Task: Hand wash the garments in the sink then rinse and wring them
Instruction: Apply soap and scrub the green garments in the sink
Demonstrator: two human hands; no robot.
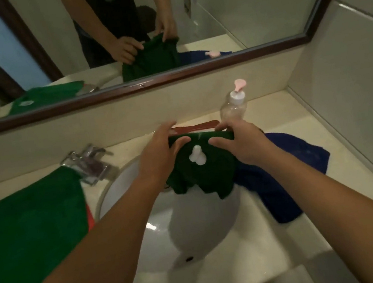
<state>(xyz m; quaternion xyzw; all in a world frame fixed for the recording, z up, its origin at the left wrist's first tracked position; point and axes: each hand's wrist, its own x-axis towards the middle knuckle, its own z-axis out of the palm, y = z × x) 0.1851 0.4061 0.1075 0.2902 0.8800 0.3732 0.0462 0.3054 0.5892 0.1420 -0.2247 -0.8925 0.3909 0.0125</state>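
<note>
The left hand [158,151] and right hand [241,144] are gripping, fingers curled, a dark green cloth garment [200,178] above the white round sink [194,234] mid-frame, apparently soaping it, with rubbing in the white soap dab [197,158] seemingly next.

A dark green garment [200,178], bunched and marked with a white blob [197,158], is held above the white oval sink [194,232]. A blue garment [282,175] is draped at the sink's 3 o'clock rim. A second green garment [31,227] is spread at 9 o'clock.

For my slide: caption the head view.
Left hand and right hand grip a green garment, white blob on it, over the sink.
</note>
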